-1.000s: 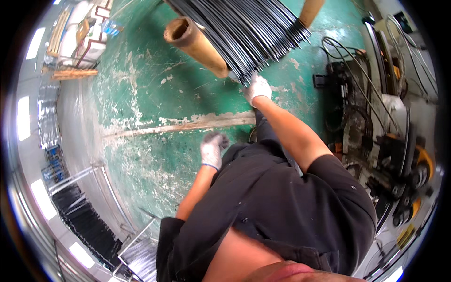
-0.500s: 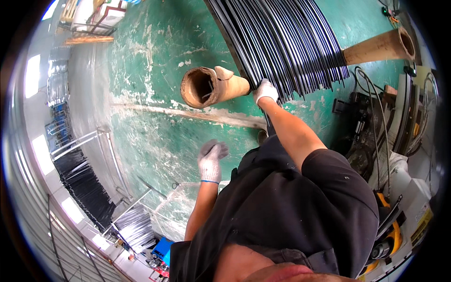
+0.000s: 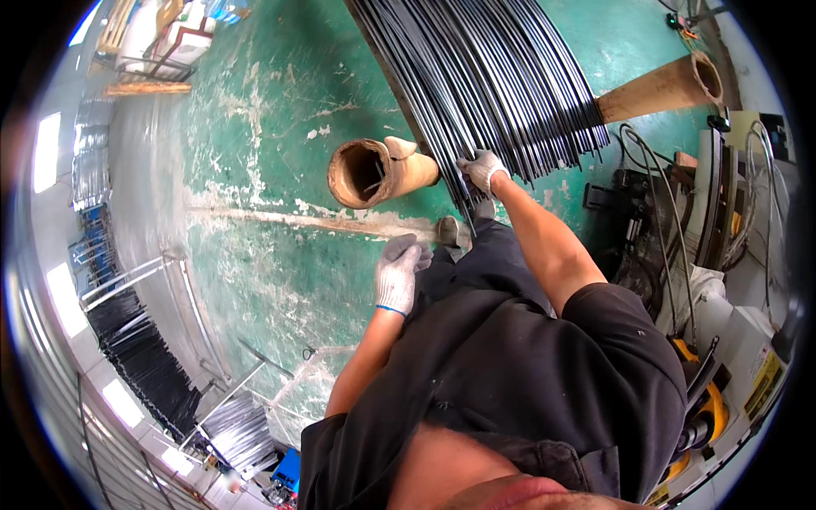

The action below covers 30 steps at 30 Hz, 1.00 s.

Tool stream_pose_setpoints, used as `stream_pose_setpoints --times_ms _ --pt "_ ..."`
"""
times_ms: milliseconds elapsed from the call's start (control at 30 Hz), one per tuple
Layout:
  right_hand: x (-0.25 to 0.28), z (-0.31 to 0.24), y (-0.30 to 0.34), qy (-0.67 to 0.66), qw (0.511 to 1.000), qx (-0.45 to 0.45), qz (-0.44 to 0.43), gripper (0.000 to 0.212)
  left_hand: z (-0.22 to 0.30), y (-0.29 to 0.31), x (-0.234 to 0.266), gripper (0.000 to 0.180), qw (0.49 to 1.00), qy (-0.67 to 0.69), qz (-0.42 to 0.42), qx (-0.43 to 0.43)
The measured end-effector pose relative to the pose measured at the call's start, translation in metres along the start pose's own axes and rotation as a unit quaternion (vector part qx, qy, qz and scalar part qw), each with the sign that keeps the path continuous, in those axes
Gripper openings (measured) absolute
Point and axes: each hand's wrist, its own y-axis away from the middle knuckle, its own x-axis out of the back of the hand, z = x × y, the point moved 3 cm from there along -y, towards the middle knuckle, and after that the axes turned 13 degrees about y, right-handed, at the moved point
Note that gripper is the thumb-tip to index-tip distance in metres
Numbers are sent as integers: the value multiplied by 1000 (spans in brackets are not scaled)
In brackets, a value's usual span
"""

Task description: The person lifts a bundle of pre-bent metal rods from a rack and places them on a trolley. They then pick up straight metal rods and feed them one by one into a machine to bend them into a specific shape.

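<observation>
Black rods are laid closely side by side in a broad layer, their near ends stepped unevenly and pointed toward the person's body; at the left corner of these near ends the right hand is placed, clad in a pale knitted glove, its fingers bent narrow over the rods, though whether they are gripped or merely touched cannot be told; below the rods and to their left, well apart from them, the left hand is held out over the floor, gloved likewise, with greyed fingers and a blue-edged cuff, its fingers folded loosely inward, and whether anything is enclosed cannot be told; just left of the rods' near corner a brown tube is seen, its rough mouth turned toward the camera; at the right edge of the rods a second brown tube is set, its mouth turned away from them; around the rods the green floor is scuffed and chipped, and below and left of them it is crossed by a pale strip; just below the rods' near ends a shoe is shown; farther right of the rods dark machinery is stationed.
</observation>
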Motion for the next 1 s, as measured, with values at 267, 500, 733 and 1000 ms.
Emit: stream_pose_setpoints --times_ms 267,500,733,1000 --pt "18 62 129 289 937 72 184 59 -18 -50 -41 30 970 -106 -200 89" --pt "-84 236 432 243 924 -161 248 44 -64 -123 -115 26 912 109 -289 268" --pt "-201 290 545 269 812 -286 433 22 -111 -67 -114 10 886 162 -251 354" --pt "-201 403 589 236 783 -298 492 9 -116 56 -128 9 887 40 -334 317"
